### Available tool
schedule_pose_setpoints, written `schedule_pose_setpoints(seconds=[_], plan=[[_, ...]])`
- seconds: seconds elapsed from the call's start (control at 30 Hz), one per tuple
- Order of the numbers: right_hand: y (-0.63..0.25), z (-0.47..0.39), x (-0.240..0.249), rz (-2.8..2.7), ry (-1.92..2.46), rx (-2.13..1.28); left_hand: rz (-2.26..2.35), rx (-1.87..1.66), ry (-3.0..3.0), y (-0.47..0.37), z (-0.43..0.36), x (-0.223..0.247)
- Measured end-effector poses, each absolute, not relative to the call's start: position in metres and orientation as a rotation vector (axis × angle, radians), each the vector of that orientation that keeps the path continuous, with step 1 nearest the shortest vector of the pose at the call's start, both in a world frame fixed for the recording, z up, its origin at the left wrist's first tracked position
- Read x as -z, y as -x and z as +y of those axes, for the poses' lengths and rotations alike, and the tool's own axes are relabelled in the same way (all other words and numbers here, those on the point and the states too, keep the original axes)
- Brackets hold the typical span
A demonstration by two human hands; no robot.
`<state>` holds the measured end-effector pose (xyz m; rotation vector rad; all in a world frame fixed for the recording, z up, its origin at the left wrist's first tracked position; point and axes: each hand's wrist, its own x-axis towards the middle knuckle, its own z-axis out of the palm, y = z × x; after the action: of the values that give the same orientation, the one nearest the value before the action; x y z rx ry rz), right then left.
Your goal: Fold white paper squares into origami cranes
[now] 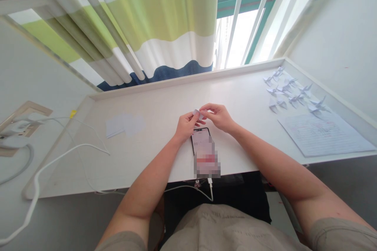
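Both hands meet over the middle of the white desk, just beyond a phone. Between their fingertips is a small folded piece of white paper. My left hand pinches it from the left, thumb on top. From the right, the thumb and fingers of my right hand are closed on the same paper. Its exact shape is too small and partly covered by fingers to tell. The phone lies flat, its lower part blurred, with a white cable at its near end.
Several folded paper birds stand at the back right of the desk. In front of them lie written sheets. Flat white papers rest at the left. White cables run over the left edge from a wall socket. Curtains hang behind.
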<state>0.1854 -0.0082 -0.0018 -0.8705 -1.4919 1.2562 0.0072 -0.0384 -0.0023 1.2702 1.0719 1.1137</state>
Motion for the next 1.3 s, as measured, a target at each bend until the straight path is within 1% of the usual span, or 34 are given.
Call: schedule_pose_setpoints(seconds=[0.13,0.37,0.6,0.97,1.3], plan=[[-0.184,-0.006,0.007,-1.433,0.897,-1.254,1.037,-1.079,-1.219,-0.007,-0.040,-0.001],[-0.181,-0.009,0.005,-1.485,0.932,-1.151,1.053,-1.086,-1.191,-0.009,-0.040,0.002],[-0.184,-0.008,0.004,-1.470,1.019,-1.206,1.091,-1.122,-1.327,-0.006,-0.040,0.002],[-0.184,-0.008,0.003,-1.597,0.966,-1.148,1.101,-1.103,-1.243,-0.003,-0.038,-0.001],[-0.184,-0.006,0.003,-1.621,0.992,-1.132,1.053,-1.074,-1.392,0.002,-0.036,0.000]])
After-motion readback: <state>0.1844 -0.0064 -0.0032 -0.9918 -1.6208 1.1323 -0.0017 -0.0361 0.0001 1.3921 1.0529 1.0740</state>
